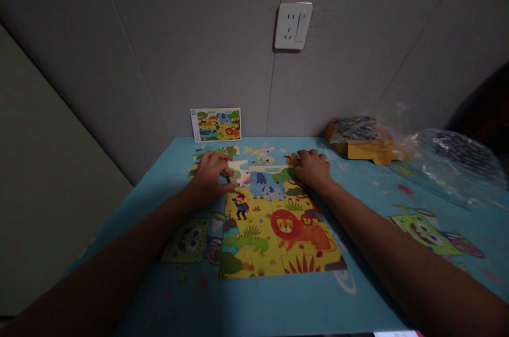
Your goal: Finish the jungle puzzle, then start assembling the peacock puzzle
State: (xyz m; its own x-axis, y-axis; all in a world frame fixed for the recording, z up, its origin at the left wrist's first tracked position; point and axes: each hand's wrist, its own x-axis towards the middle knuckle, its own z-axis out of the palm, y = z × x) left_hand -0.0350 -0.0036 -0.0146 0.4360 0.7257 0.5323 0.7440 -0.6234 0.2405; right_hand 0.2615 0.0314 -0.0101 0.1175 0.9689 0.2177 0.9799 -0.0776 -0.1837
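A jigsaw puzzle point(274, 225) with lions, elephants and a crocodile lies mostly joined on the table. My left hand point(210, 177) is at its upper left corner, thumb and fingers closed on the edge of a pale puzzle piece point(239, 174). The piece lies at the puzzle's top left, and I cannot tell if it is fully seated. My right hand point(313, 168) rests palm down at the upper right corner, fingers forward and slightly bent. Beside its fingertips lies a small loose puzzle piece point(291, 158); whether they touch it is unclear.
A picture card point(217, 125) of the same scene leans on the wall. More loose pieces point(230, 150) lie behind my left hand. An orange-yellow box point(368, 151) and a clear plastic bag point(457, 162) stand at the back right. The tablecloth point(246, 305) is blue with cartoon prints.
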